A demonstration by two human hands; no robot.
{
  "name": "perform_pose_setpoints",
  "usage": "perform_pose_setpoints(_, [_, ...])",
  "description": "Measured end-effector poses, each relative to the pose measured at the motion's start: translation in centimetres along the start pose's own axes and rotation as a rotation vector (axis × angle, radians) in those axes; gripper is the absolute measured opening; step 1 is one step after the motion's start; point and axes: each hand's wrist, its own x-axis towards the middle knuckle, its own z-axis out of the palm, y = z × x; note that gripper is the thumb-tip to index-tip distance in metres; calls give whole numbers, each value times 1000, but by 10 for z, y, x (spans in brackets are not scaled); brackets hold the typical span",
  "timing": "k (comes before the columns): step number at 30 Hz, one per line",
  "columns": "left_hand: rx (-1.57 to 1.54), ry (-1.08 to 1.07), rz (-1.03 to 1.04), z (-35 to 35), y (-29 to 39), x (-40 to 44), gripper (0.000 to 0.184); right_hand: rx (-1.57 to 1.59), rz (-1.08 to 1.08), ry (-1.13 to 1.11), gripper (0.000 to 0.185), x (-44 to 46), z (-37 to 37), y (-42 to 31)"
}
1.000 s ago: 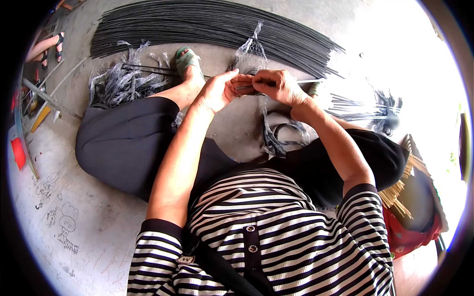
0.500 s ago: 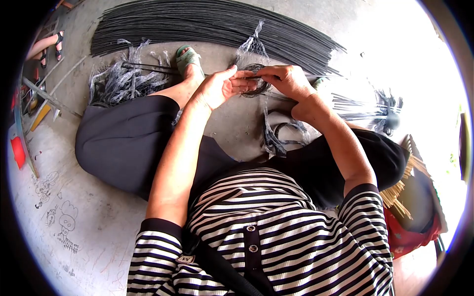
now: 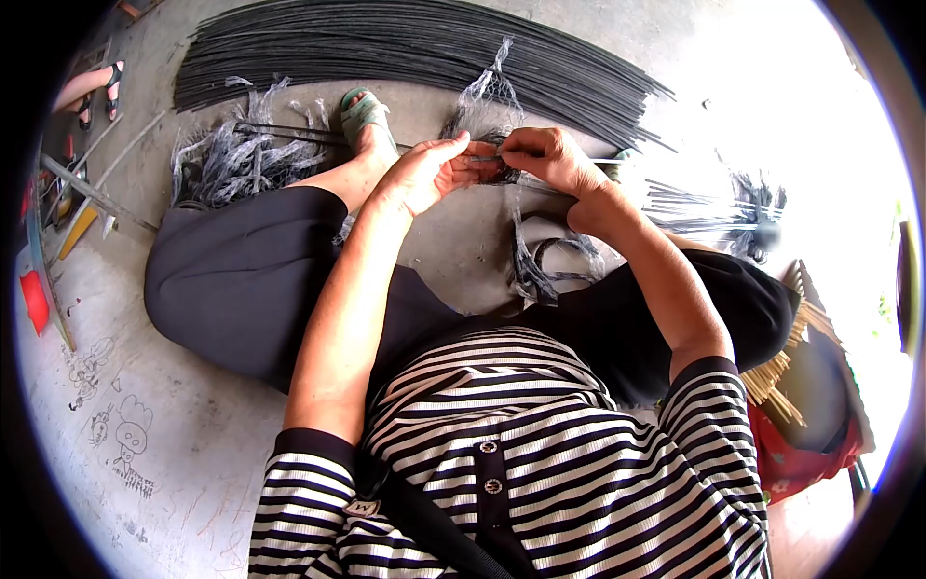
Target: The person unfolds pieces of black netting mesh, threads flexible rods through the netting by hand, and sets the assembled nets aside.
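Observation:
My left hand is turned palm up with its fingers stretched out towards the right, level with the right fingertips. Pinched between the thumb and fingers of my right hand is a thin dark rod, its end lying against the left fingers. Behind both hands hangs a piece of netting with a whitish twisted top and dark mesh below; the hands hide part of it. Below the right hand, dark and white strands lie in loose loops on the floor between my legs.
A wide bundle of long black rods lies across the floor ahead. Tangled netting sits by my green sandal. Thin rods lie at right, near a red bag. Another person's feet show at upper left.
My right fingers have shifted slightly, still pinching the thin rod. The dark ring of mesh behind the hands now looks narrower and more bunched. My left hand stays almost where it was.

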Motion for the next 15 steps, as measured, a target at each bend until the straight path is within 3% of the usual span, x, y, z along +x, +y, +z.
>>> perform_pose_setpoints(6, [38, 63, 57, 15, 3, -9, 29, -120, 36, 44, 17, 3, -2, 2])
perform_pose_setpoints(9, [250, 126, 105, 14, -4, -4, 29, -229, 4, 96, 18, 2, -3, 0])
perform_pose_setpoints(15, [359, 312, 143, 1, -7, -1, 21, -292, 31, 144, 17, -2, -11, 6])
